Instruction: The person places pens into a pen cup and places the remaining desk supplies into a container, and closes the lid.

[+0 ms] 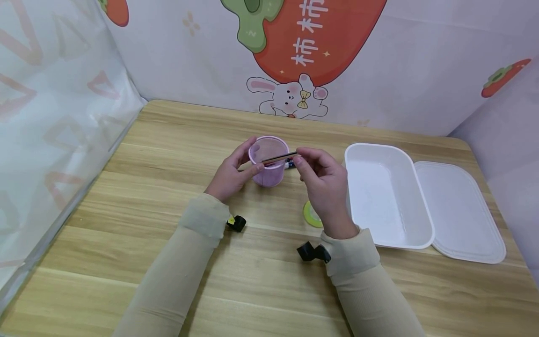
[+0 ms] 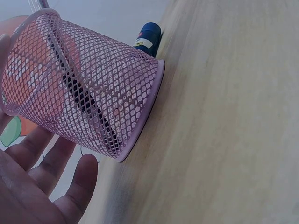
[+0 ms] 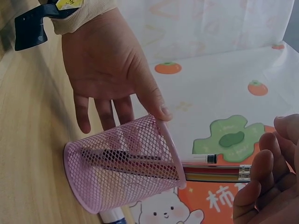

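Observation:
My left hand (image 1: 233, 174) grips a pink mesh pen holder (image 1: 269, 177), its thumb at the rim and its fingers along the far side. In the left wrist view the holder (image 2: 88, 84) stands on the table with dark sticks showing through the mesh. My right hand (image 1: 323, 180) pinches the upper ends of several pencils (image 1: 280, 158) that lean out over the rim. Silver bands show on these pencils (image 3: 215, 173) in the right wrist view, next to a clear pen (image 3: 202, 158) with a black end. The right fingers hide the pencils' tips.
Behind the holder lies a dark blue-capped cylinder (image 2: 148, 38) with a white label. A yellow-green round item (image 1: 310, 216) is partly under my right hand. To the right are a white plastic box (image 1: 381, 196) and its white lid (image 1: 461, 210). A printed cloth (image 1: 189, 61) hangs behind the table.

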A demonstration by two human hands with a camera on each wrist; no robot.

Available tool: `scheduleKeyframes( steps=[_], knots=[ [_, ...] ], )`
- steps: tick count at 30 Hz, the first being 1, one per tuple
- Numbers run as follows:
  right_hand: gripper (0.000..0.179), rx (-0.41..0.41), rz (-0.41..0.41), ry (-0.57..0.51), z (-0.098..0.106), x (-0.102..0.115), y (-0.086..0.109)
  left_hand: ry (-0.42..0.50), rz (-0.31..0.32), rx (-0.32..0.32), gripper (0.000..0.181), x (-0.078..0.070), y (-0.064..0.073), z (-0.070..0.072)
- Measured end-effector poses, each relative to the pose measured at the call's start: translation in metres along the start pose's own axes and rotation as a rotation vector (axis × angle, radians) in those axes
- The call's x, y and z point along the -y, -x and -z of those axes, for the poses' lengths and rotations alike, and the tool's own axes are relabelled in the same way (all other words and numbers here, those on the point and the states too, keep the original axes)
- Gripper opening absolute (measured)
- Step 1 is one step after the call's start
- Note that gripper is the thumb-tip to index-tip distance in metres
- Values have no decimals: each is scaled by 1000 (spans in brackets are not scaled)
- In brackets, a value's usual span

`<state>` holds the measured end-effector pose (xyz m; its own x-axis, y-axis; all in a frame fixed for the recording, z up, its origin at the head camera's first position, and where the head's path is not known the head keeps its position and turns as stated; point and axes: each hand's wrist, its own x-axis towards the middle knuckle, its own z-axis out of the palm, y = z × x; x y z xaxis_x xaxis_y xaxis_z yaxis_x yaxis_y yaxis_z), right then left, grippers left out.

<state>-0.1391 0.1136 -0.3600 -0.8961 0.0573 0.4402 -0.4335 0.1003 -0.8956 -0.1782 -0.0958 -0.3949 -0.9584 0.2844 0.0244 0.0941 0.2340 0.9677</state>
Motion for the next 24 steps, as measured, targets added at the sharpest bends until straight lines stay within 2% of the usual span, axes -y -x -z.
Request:
scheduleKeyframes(
  steps=[5, 19, 24],
  knots=[
    [19, -2, 7, 0, 3, -12, -1, -4, 8, -4, 70, -1, 0, 0],
    [20, 80, 17, -15, 21, 3, -5, -11, 17, -4, 70, -1, 0, -2],
    [19, 119, 29, 41, 25, 5, -6, -13, 18, -15, 70, 1, 0, -2]
  ],
)
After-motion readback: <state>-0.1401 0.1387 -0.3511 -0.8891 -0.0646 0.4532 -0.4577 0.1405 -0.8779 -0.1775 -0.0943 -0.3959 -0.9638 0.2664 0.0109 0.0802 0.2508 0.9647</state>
